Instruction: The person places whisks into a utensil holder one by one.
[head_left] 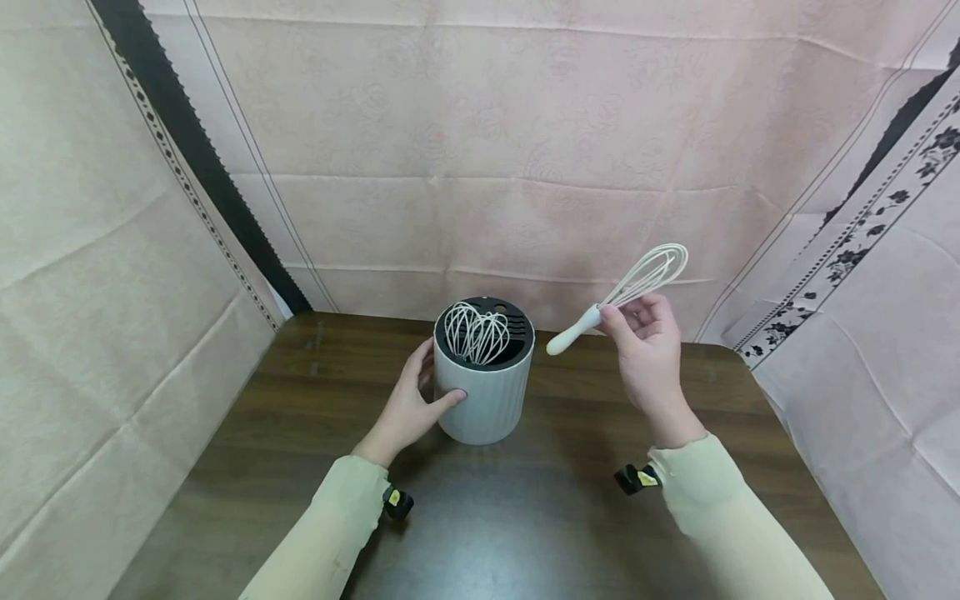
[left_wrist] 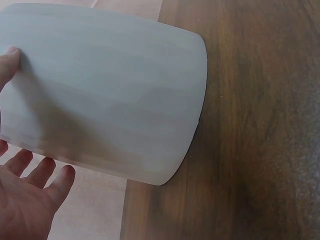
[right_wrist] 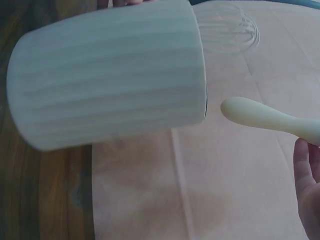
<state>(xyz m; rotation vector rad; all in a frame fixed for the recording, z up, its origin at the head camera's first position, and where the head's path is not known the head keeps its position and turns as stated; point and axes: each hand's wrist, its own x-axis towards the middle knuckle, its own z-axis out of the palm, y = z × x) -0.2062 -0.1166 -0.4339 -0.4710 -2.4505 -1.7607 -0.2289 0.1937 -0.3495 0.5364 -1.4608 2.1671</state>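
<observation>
A pale grey ribbed utensil holder (head_left: 483, 407) with a black slotted lid (head_left: 517, 321) stands upright on the table. White wire whisk loops (head_left: 474, 333) stick out of the lid's left side; their handles are hidden inside. My left hand (head_left: 408, 408) holds the holder from its left, thumb on the front and fingers round the far side. Right of the holder, my right hand (head_left: 651, 358) pinches a white whisk (head_left: 637, 279) near where handle and wires meet. The whisk is tilted, its handle (right_wrist: 260, 115) pointing down toward the holder without touching it.
The brown wooden table (head_left: 300, 467) ends just behind the holder. A pale pink cloth (head_left: 525, 125) hangs behind it, and more patterned cloth (head_left: 862, 275) closes off the sides. Each wrist wears a small black camera (head_left: 636, 478).
</observation>
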